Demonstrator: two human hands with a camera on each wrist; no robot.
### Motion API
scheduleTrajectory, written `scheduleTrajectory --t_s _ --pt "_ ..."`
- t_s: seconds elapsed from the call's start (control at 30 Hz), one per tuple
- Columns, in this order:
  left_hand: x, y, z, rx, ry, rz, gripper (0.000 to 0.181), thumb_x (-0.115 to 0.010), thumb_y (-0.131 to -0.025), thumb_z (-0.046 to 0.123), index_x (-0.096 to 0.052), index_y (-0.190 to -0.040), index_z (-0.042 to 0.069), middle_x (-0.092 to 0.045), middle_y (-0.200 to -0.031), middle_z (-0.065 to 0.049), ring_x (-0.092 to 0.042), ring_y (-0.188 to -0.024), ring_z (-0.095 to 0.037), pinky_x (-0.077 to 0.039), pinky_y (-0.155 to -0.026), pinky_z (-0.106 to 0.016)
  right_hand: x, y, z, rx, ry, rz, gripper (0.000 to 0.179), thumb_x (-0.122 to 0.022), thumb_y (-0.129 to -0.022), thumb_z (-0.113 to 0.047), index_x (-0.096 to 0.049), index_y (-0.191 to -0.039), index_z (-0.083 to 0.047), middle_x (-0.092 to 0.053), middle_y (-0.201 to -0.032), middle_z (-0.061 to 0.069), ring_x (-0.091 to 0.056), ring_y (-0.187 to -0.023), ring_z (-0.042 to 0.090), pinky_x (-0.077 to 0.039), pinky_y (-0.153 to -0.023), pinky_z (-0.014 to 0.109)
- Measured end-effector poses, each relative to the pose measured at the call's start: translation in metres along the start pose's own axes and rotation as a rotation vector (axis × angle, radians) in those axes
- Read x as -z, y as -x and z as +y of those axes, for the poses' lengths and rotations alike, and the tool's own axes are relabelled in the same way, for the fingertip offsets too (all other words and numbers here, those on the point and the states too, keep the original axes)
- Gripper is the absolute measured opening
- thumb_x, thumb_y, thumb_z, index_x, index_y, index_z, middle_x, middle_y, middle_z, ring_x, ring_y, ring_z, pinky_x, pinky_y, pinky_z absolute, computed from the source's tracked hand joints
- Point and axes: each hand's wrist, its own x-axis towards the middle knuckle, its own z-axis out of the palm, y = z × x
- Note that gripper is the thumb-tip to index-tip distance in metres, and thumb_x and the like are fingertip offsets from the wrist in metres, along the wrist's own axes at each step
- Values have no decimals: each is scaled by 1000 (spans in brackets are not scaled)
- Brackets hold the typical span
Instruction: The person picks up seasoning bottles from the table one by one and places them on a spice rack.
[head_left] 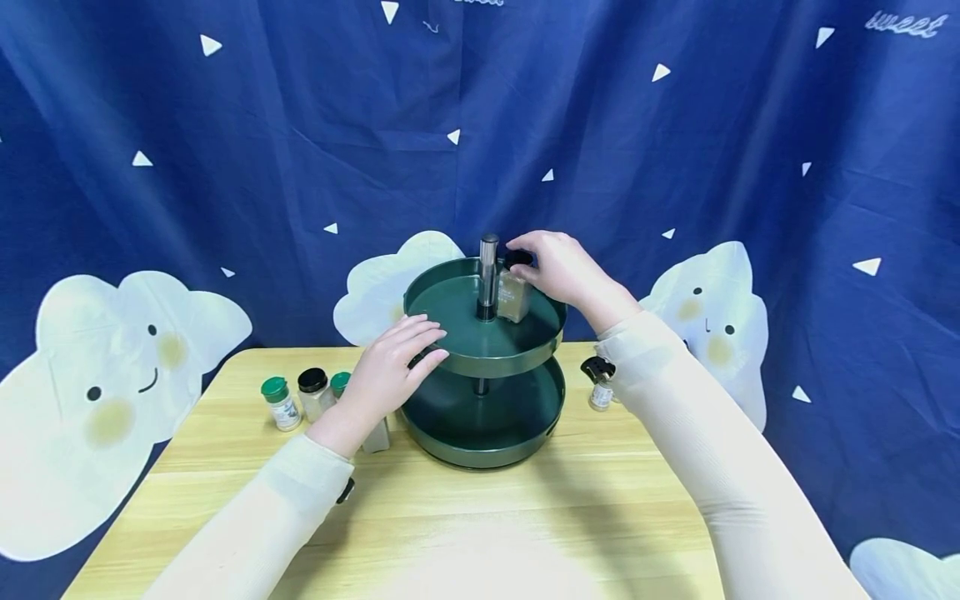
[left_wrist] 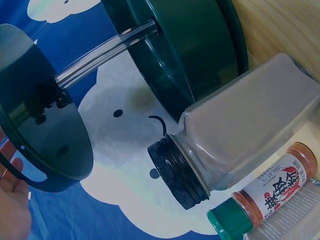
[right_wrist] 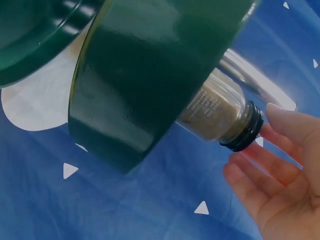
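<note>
A green two-tier round tray point(head_left: 483, 367) with a metal centre post point(head_left: 488, 271) stands on the table. My left hand point(head_left: 397, 362) grips the left rim of its upper tier, fingers over the edge and thumb outside, near the handle cutout point(left_wrist: 35, 172). On the upper tier, right of the post, stands a clear spice jar point(head_left: 513, 296) with brownish contents and a black lid point(right_wrist: 243, 127). My right hand point(head_left: 558, 267) surrounds that lid with loosely spread fingers; a narrow gap shows between thumb and lid in the right wrist view. The lower tier point(head_left: 487, 417) shows bare green.
Left of the tray stand a green-capped shaker point(head_left: 281, 403), a black-lidded jar point(head_left: 315, 393) and another green-capped shaker point(head_left: 341, 383), partly behind my left arm. A small bottle with a black top point(head_left: 600, 383) stands right, beside my sleeve. A blue curtain point(head_left: 300, 167) hangs behind.
</note>
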Motion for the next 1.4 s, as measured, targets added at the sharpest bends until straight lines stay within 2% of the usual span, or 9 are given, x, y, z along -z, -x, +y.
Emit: scheduleTrajectory --t_s 0.2,0.43,0.73,1.4 --pt "0 1 -1 -1 -5 4 40 -64 -98 36 -68 -129 11 -64 -135 -6 -49 -136 -27 -35 -117 -44 4 5 -2 -3 -9 -13 38 -67 -98 -17 -63 -133 -4 -62 -134 14 -58 -125 30 -45 -108 46" --pt "-2 2 -2 -21 -4 24 39 -65 -98 35 -69 -128 11 -64 -133 -7 -50 -135 -27 -37 -116 -44 10 14 -1 16 -13 23 35 -68 -97 -17 -66 -129 -4 -64 -131 13 -59 -123 29 -47 -106 45" --pt "-3 2 -5 -17 1 33 38 -66 -97 35 -69 -128 11 -64 -134 -7 -50 -135 -29 -37 -115 -45 17 22 -6 19 -2 37 32 -69 -96 -16 -69 -126 -4 -67 -126 13 -62 -118 30 -49 -103 45" --pt "-4 1 -3 -27 15 49 39 -68 -96 35 -70 -127 11 -65 -133 -6 -51 -135 -28 -38 -115 -45 28 48 2 7 13 30 26 -69 -96 -14 -72 -119 -3 -70 -119 14 -65 -112 30 -52 -98 47"
